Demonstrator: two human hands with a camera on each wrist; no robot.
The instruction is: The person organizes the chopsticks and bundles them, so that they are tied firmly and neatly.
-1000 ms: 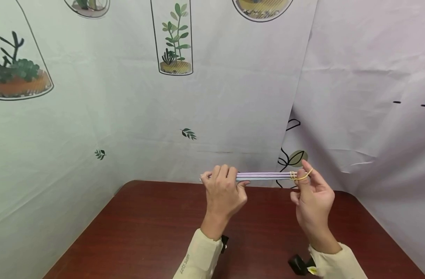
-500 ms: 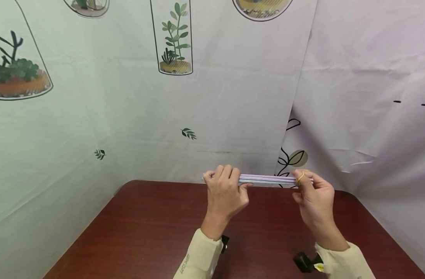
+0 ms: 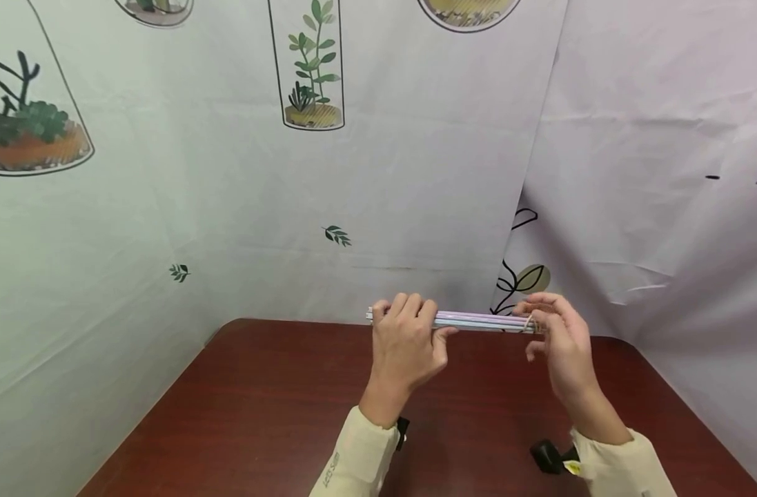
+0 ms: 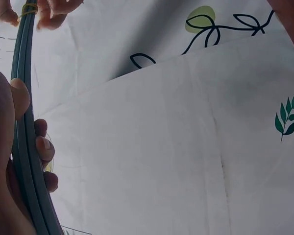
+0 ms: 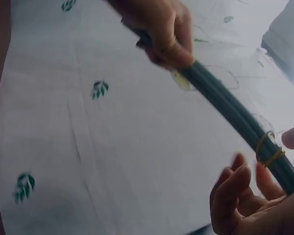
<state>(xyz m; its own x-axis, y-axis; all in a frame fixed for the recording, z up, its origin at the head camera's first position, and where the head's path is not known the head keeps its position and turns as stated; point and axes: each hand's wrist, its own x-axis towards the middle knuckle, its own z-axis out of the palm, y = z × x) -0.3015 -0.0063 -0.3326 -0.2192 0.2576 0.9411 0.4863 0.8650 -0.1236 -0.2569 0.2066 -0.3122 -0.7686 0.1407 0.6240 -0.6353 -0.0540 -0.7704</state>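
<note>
My left hand (image 3: 406,352) grips a bundle of thin purple and light blue sticks (image 3: 474,320), held level above the table. Its thumb lies along the near side, and its fingers wrap over the top. Near the bundle's right end, a yellow rubber band (image 5: 273,158) goes round the sticks in several turns, with part of it standing off loosely. My right hand (image 3: 564,345) is about that end, fingers loosely bent and apart. In the right wrist view its thumb stands clear of the sticks, and the bundle's tip reaches toward the palm, partly hidden.
Below the hands is a dark red wooden table (image 3: 260,400) with rounded far corners. White cloth (image 3: 415,193) printed with plants hangs behind it and on both sides. A black wrist camera (image 3: 546,457) sits at the right sleeve.
The right fingers first stretched a loop of the rubber band past the bundle's end, then pinched there; now they are spread and the band sits on the sticks. The bundle shifted slightly right.
</note>
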